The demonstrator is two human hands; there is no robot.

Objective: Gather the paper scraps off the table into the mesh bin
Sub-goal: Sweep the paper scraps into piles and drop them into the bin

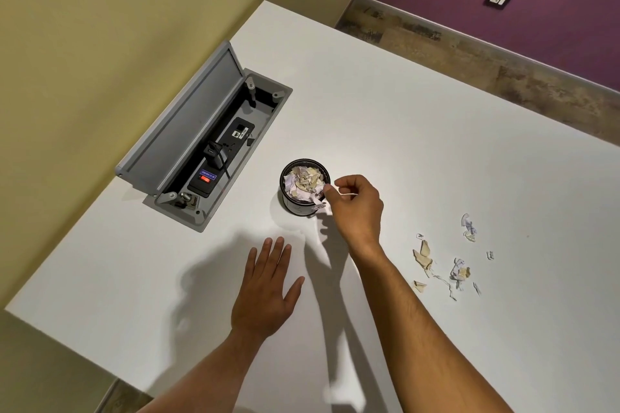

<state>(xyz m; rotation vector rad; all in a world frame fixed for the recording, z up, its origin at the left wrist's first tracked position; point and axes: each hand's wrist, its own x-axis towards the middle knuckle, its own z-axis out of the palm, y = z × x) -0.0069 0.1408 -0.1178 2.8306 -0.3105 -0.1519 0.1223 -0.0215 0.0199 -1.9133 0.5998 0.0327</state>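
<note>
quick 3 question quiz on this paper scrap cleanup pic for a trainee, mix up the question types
1. True or false: the mesh bin is empty.
2. Multiple choice: where do the loose paper scraps lie? A) left of the bin, B) to the right of the right forearm, C) inside the open cable box.
3. Fill in: the left hand is over the white table with its fingers ____.

Key:
1. False; the bin holds many scraps, up to near its rim.
2. B.
3. Straight and spread; it holds nothing, while the right hand is at the bin's rim with curled fingers pinching a thin scrap.
</note>
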